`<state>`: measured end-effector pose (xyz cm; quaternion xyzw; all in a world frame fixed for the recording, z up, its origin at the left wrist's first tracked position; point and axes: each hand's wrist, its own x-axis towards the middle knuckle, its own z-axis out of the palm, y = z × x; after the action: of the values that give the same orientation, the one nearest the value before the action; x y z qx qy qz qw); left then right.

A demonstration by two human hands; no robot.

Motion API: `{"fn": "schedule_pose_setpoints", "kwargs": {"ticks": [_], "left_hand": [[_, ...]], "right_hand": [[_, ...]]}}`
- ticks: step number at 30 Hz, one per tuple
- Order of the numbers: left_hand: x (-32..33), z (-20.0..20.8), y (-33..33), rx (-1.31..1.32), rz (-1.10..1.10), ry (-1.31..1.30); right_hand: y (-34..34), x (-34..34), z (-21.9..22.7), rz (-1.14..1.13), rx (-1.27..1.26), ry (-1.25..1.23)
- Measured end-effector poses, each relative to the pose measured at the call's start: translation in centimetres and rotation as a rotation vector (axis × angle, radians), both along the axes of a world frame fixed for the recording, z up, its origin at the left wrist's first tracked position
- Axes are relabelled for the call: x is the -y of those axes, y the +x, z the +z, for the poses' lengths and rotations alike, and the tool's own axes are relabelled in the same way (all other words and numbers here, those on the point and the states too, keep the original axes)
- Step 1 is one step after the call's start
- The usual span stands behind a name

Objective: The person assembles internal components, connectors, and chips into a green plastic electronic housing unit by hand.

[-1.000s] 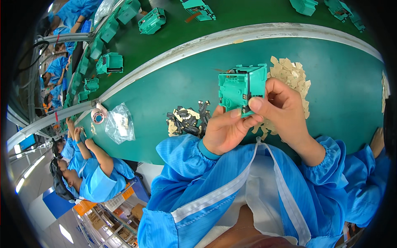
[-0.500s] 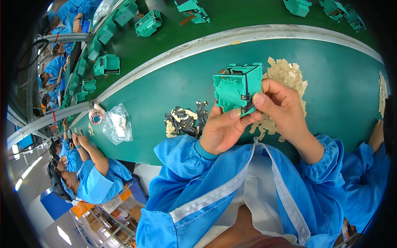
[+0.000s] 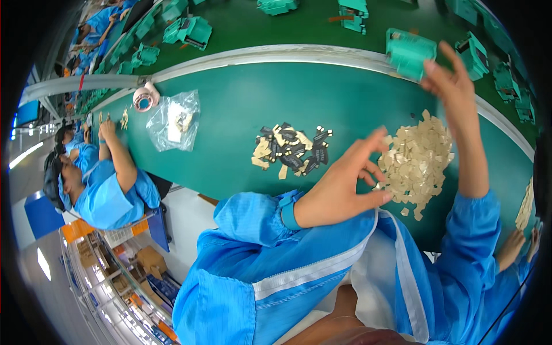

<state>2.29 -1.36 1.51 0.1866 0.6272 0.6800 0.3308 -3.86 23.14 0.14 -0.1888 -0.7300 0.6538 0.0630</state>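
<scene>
My left hand (image 3: 343, 185) is held over the near bench with its fingers apart and nothing in them. Its fingertips are at the left edge of a heap of small pale beige pieces (image 3: 418, 164). To its left lies a pile of small black parts (image 3: 296, 150) mixed with beige pieces. My right hand (image 3: 455, 86) reaches to the far right, fingers spread, beside a green plastic housing (image 3: 407, 50) on the conveyor. The thumb side is close against the housing's right edge; motion blur hides whether they touch.
A metal rail (image 3: 270, 56) divides the bench from the green conveyor, where several other green housings (image 3: 190, 31) stand. A clear plastic bag (image 3: 174, 121) and a pink-white roll (image 3: 144, 99) lie at the left. A co-worker (image 3: 98, 178) sits at the left; another's hand (image 3: 510, 250) shows at the right edge.
The green housing went from both my hands to the conveyor at the far right, with my right hand. My left hand let go and opened beside the beige heap. The view has turned.
</scene>
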Motion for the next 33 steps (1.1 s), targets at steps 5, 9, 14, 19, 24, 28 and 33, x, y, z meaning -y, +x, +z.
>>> {"fn": "schedule_pose_setpoints", "kwargs": {"ticks": [5, 9, 14, 19, 24, 28, 33], "left_hand": [[4.2, -0.8, -0.8, -0.898, 0.267, -0.522], [5.6, -2.5, -2.9, -1.011, 0.342, -0.711], [4.6, -3.3, -3.3, -0.992, 0.294, -0.7], [4.1, -2.8, -3.9, -0.921, 0.202, -0.732], [4.4, -2.3, -3.4, -0.867, 0.236, -0.646], [4.4, -1.0, -3.1, -0.599, 0.375, -0.569], [4.1, -1.2, -4.0, -0.18, 0.374, -0.262]], "right_hand": [[-7.2, -4.2, -2.8, -0.057, -0.024, 0.64], [-10.6, -5.8, -4.9, -0.05, -0.045, 1.107], [-12.0, -7.9, -7.2, 0.028, -0.063, 0.961], [-11.8, -8.2, -6.9, 0.131, 0.064, 0.817], [-5.5, -3.7, -0.9, -0.154, -0.094, 0.559], [0.9, -1.9, 2.0, 0.075, -0.104, 0.293], [6.8, 3.4, 1.6, 0.257, -0.03, 0.015]]}}
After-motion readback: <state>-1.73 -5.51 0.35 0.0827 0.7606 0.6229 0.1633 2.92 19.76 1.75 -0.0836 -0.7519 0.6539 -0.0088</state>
